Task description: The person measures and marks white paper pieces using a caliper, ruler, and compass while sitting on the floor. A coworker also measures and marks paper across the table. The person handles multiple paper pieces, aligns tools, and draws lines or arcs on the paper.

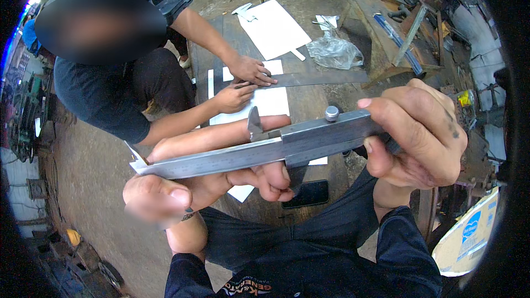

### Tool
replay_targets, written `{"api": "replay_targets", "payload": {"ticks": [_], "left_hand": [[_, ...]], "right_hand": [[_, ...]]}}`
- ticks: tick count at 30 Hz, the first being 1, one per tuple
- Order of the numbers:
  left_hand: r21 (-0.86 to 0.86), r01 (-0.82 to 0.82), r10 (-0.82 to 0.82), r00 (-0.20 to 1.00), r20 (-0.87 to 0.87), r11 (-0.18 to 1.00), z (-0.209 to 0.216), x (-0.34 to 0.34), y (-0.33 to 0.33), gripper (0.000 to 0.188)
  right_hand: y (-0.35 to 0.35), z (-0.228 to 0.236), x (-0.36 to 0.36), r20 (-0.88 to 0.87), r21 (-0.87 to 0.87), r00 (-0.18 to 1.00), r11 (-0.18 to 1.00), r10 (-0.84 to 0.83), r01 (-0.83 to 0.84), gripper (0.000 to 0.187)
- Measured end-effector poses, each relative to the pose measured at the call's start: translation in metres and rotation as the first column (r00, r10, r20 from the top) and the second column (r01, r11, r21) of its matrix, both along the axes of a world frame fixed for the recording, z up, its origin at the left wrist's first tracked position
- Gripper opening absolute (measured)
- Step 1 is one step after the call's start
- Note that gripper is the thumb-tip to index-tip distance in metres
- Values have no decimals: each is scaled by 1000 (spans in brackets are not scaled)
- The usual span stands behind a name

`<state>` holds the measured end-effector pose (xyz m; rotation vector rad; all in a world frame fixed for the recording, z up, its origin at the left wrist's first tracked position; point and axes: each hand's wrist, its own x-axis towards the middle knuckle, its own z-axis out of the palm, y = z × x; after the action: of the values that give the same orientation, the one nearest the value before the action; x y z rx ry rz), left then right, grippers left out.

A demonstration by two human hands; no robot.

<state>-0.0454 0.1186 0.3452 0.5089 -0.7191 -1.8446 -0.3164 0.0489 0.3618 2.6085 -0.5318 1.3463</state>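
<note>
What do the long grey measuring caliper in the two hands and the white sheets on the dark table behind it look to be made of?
The long grey measuring caliper looks like bare steel: dull brushed grey, fine engraved scale marks, a round knurled lock screw on the slider. The left hand and right hand grip it. The white sheets seem to be paper or thin card: flat, matt, clean-cut edges; which one is unclear. The dark table looks like worn metal plate, perhaps.

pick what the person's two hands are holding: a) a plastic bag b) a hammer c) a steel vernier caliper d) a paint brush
c, since the left hand grips the beam and the right hand grips the slider end of a long steel caliper with a graduated scale, jaws and a thumb screw.
</note>
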Motion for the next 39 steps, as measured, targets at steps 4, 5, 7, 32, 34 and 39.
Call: {"api": "replay_targets", "payload": {"ticks": [4,5,7,32,34,39], "left_hand": [[-11,9,-9,1000,12,1000,1,2,0,101],[-23,61,-61,998,-18,998,-1,1,-2,103],[-133,120,-143,973,-179,984,-7,0,-7,108],[-13,67,-67,998,17,998,2,-2,-4,94],[-48,165,-163,986,40,985,0,4,-10,99],[-85,222,-222,975,9,971,-5,10,-14,98]], "right_hand": [[-2,1,-1,-33,-20,999,999,40,-40,36],[-3,1,-1,-33,-38,999,998,39,-40,35],[-5,1,-2,-51,-65,998,997,38,-41,33],[-3,-1,-2,-29,-29,999,999,18,-18,36],[-2,-1,-2,-39,-21,999,1000,14,-15,36],[-3,0,-2,-50,-26,999,999,21,-22,35]]}}
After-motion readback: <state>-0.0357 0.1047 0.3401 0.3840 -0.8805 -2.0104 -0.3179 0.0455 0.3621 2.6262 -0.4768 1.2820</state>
